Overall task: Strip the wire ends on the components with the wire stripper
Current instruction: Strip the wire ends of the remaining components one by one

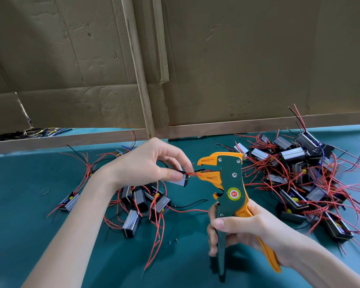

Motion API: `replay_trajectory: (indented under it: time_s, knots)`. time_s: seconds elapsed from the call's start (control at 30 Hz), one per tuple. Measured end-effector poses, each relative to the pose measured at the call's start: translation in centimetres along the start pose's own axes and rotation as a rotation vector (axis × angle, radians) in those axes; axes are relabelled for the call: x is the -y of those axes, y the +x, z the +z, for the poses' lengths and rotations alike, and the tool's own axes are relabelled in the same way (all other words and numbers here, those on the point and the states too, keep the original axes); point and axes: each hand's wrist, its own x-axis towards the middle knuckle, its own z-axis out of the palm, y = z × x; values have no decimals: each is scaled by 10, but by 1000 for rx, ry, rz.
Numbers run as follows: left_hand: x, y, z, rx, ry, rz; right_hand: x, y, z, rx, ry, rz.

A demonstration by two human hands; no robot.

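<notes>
Pinching a red wire [193, 174] between thumb and forefinger, the left hand [152, 161] holds its end in the open orange mouth of the wire stripper [229, 183], with the small component [182, 181] hanging just under the fingertips. The right hand [243, 227] wraps round both handles, near and right of centre, above the teal table [50, 235]. The likely trouble is a shallow or skewed insertion: a squeeze may then nick strands or miss the insulation. The black lead [175, 170] beside it could slip in too. More components [299, 173] lie heaped at the right.
</notes>
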Motion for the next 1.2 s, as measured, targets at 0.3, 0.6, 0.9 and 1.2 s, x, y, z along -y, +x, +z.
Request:
replay_trajectory:
  time_s: [0.3, 0.6, 0.9, 1.2]
  knots:
    - [0, -2, -3, 23, 4, -5, -1, -1, -2, 24, -8, 2]
    - [-2, -3, -3, 21, 19, -9, 2, -3, -1, 27, -16, 14]
    - [-3, -4, -3, 23, -4, -13, 1, -2, -2, 26, -15, 6]
    - [-2, -4, -3, 33, -9, -28, 4, -4, 2, 5, -26, 15]
